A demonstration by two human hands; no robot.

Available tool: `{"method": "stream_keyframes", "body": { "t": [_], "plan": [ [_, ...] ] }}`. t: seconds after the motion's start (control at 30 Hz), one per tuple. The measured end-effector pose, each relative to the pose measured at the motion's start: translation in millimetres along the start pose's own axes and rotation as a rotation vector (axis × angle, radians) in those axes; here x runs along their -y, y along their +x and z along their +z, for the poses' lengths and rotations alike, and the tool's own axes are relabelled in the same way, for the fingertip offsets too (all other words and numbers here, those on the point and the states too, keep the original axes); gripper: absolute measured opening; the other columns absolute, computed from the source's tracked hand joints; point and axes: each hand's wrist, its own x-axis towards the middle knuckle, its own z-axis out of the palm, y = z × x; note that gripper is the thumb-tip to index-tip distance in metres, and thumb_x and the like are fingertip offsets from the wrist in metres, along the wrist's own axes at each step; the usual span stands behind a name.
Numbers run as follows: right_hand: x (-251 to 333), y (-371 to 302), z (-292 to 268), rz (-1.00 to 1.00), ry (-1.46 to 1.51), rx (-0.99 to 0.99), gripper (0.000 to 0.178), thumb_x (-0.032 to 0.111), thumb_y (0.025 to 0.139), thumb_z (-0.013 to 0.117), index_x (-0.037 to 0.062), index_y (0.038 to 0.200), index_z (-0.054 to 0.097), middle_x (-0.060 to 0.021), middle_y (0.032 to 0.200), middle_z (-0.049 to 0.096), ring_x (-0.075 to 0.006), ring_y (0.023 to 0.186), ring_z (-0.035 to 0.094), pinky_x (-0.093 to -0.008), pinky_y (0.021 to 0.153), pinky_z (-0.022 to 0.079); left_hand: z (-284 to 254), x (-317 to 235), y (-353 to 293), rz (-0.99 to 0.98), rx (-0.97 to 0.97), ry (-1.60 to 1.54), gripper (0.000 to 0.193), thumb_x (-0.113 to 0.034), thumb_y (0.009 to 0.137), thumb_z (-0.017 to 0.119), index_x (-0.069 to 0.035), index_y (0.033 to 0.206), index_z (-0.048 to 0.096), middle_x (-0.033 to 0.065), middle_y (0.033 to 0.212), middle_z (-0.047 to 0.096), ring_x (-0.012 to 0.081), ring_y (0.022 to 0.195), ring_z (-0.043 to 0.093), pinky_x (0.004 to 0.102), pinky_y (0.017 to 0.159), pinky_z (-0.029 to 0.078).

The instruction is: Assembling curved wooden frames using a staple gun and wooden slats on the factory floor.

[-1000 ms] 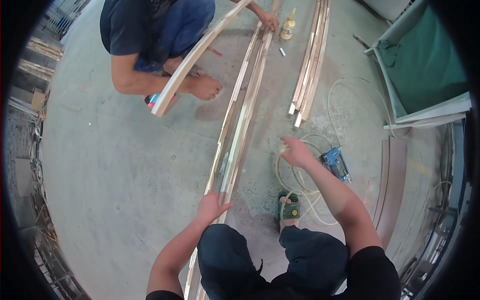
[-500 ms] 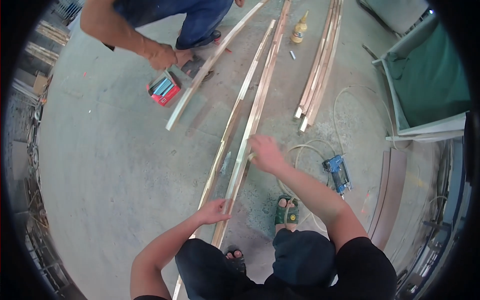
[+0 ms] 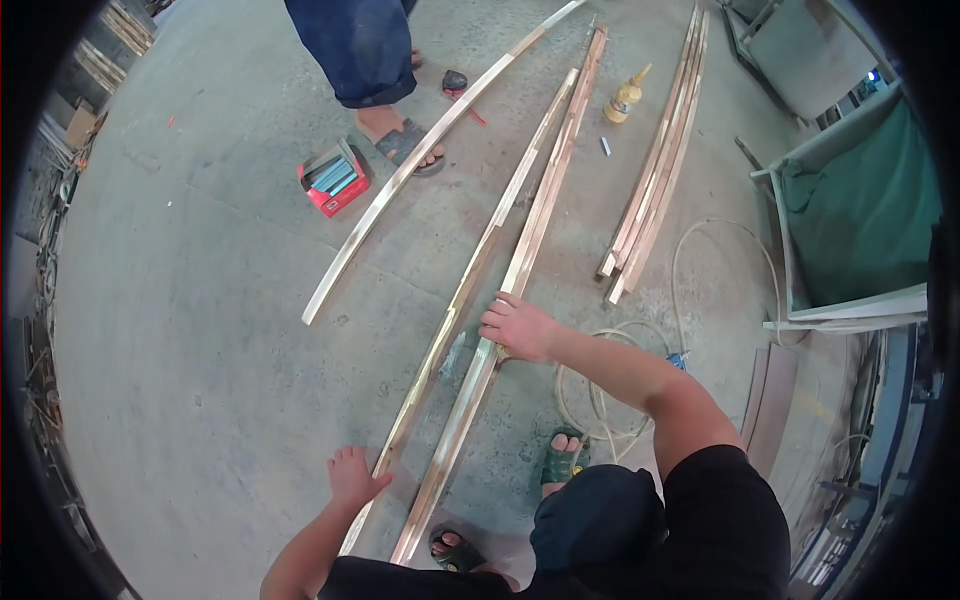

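My right hand (image 3: 520,328) is closed over a long bundle of pale wooden strips (image 3: 545,205), its fingers curled across the top near the bundle's middle. My left hand (image 3: 355,478) is open, fingers spread, beside the near part of a long jointed wooden strip (image 3: 465,290) lying to the left of that bundle. The thumb reaches toward this strip's edge; I cannot tell whether it touches. A yellowish substance shows along parts of the strip. Farther left lies a single long strip (image 3: 375,205), whose far end leaves the view at the top.
A red box of blue-grey staple sticks (image 3: 335,178) sits near another person's foot (image 3: 405,140). A yellowish bottle (image 3: 625,97) stands beyond the bundle, with more strips (image 3: 660,160) to its right. My arm mostly hides a blue air tool (image 3: 678,360) by a coiled hose (image 3: 600,400).
My left hand has left the right bundle and moved left beside the jointed strip. The single strip's near end has come closer. The other person's hand has left the red box.
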Motion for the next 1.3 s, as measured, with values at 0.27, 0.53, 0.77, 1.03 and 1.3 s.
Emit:
{"method": "stream_keyframes", "body": {
  "t": [0.27,0.53,0.77,1.03,1.3],
  "plan": [
    [-5.1,1.4,-8.0,0.000,0.002,-0.046,0.046,0.035,0.078,0.083,0.0152,0.116,0.066,-0.0037,0.115,0.058,-0.0241,0.122,0.056,-0.0465,0.122,0.036,36.4,8.2,-13.5,-0.024,-0.056,0.012,0.046,-0.037,0.073,0.083,-0.005,0.104,0.070,0.0151,0.108,0.068,0.0355,0.109,0.063,0.0542,0.096,0.045],
    [-11.7,-8.4,1.1,0.039,0.029,-0.051,0.053,0.036,0.075,0.084,0.0135,0.120,0.068,-0.0027,0.117,0.060,-0.0216,0.119,0.057,-0.0446,0.116,0.038,33.2,3.7,14.5,-0.127,-0.098,-0.016,0.028,-0.033,0.079,0.077,-0.008,0.092,0.074,0.0141,0.100,0.070,0.0367,0.107,0.064,0.0554,0.095,0.045],
    [-16.5,-19.2,15.6,0.089,0.017,-0.072,0.051,0.032,0.074,0.083,0.0142,0.120,0.069,-0.0030,0.115,0.059,-0.0218,0.118,0.057,-0.0417,0.108,0.042,-41.7,-74.2,157.8,-0.019,-0.236,0.028,0.033,-0.038,0.083,0.077,-0.008,0.097,0.075,0.0132,0.106,0.071,0.0328,0.108,0.066,0.0528,0.093,0.046],
    [-4.5,-6.9,16.6,0.118,0.116,-0.147,0.046,0.027,0.071,0.082,0.0141,0.113,0.070,-0.0038,0.112,0.059,-0.0234,0.117,0.057,-0.0431,0.107,0.043,-122.4,-151.0,290.5,-0.071,-0.368,-0.021,0.041,-0.041,0.081,0.082,-0.005,0.101,0.074,0.0147,0.110,0.072,0.0343,0.111,0.067,0.0529,0.096,0.049],
    [-10.9,-19.2,13.5,0.167,0.091,-0.176,0.028,0.021,0.076,0.077,0.0158,0.102,0.071,-0.0030,0.109,0.060,-0.0215,0.116,0.059,-0.0432,0.109,0.042,-39.3,-58.8,146.4,-0.109,-0.400,-0.031,0.059,-0.045,0.070,0.089,-0.008,0.112,0.070,0.0144,0.112,0.068,0.0363,0.116,0.061,0.0530,0.101,0.045]
  ]
}}
